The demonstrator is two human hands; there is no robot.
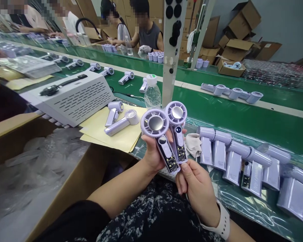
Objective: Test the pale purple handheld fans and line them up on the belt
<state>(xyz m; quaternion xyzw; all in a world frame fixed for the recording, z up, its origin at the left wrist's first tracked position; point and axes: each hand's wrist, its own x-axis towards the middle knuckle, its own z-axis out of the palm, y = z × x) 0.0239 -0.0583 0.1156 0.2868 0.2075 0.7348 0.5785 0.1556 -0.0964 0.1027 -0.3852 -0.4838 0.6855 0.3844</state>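
Note:
Two lilac handheld fans are held up side by side in front of me. The left fan (156, 124) has a silver round centre and a clear-fronted handle with a circuit board inside. The right fan (177, 112) looks alike, and a lit figure shows on its small round display. My left hand (153, 153) is closed around both handles, its fingers partly hidden behind them. At the lower end of the right fan's handle, my right hand (198, 185) pinches with thumb and fingers. Two more lilac fans (122, 122) lie on yellow paper (93, 132) beyond my left hand.
Several lilac fans (233, 164) stand in a row at right, beside a crumpled cloth (193, 144). A plastic bottle (152, 94) is behind the held fans. At left are a vented metal box (83, 97) and a carton of plastic bags (47, 168). A green conveyor (222, 104) carries fans; co-workers sit across.

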